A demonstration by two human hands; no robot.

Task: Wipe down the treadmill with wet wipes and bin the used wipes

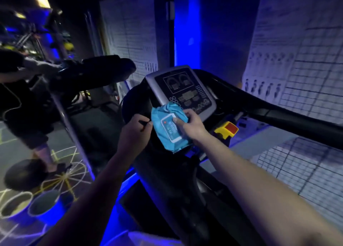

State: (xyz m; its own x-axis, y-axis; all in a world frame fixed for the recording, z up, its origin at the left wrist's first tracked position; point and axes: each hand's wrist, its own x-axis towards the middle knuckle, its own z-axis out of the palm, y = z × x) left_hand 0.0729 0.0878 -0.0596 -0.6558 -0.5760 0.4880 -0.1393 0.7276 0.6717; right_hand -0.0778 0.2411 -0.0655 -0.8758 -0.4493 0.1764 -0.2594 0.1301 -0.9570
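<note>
Against the treadmill console (185, 86), both hands (135, 132) (193, 127) hold a wipes pack (163, 136).

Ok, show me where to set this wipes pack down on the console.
Bare dark ledge right of the display panel, bordered by the right handrail and the yellow stop switch; another dark patch left of the panel, above the left hand. Dim light, so flatness is unclear. Crowded: the panel's front edge, where the right hand holds the wipes pack.
</note>
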